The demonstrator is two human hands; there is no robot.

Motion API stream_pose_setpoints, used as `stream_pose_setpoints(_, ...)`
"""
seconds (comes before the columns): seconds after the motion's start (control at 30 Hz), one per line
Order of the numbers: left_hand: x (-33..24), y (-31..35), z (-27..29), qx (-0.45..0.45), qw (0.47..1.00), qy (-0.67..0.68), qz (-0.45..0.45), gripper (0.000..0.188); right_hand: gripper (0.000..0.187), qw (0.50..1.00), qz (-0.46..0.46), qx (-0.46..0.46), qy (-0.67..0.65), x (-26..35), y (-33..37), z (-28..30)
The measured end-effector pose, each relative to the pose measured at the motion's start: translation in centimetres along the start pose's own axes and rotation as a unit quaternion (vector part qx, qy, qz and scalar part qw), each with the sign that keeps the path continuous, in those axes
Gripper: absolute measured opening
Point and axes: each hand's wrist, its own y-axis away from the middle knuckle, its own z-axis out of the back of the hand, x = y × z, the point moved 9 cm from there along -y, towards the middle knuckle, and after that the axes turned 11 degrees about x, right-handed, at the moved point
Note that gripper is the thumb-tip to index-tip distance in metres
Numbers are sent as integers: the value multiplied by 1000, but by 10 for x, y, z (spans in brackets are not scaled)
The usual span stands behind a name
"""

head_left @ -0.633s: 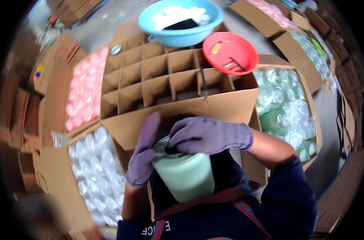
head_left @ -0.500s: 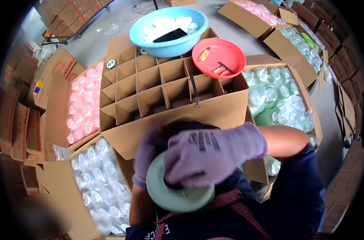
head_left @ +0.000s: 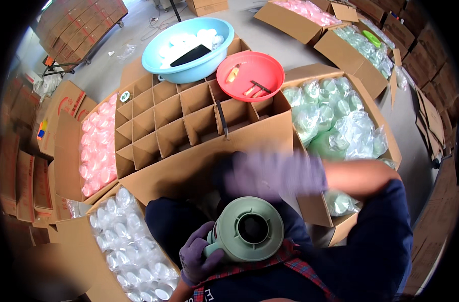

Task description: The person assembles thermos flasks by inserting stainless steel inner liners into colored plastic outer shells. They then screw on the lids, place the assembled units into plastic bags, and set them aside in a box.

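Observation:
A pale green jug (head_left: 233,221) with a side handle rests in my lap. The end facing up has a round dark hole in its middle, with short ribs around it. My left hand (head_left: 197,255), in a purple-grey knit glove, wraps its fingers round the jug's handle. My gloved right hand (head_left: 275,173) is above the jug's far side, apart from it and smeared by motion. Its fingers cannot be made out.
Ahead stands a divided cardboard box (head_left: 204,161), bearing a blue basin (head_left: 186,75) of white pieces with a black phone, and a red bowl (head_left: 270,75) with small tools. Cartons of pink (head_left: 96,151), clear (head_left: 134,246) and green plastic-wrapped parts (head_left: 335,116) flank me.
My right hand has lifted off the jug and moved away from me. The jug's ribbed end with its hole now shows, and my left hand has come nearer me onto the handle.

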Motion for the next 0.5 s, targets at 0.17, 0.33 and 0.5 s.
stream_pose_setpoints(0.17,64,-12,-3,-17,953,266,144,20,34,853,-460,239,-57,-307,9,-115)
stream_pose_setpoints(0.33,119,-45,-7,89,923,311,210,35,32,900,-350,256,-54,-347,-2,-152)
stream_pose_setpoints(0.5,115,-51,-26,182,876,408,182,37,26,902,-209,-26,-378,-215,-37,-43)
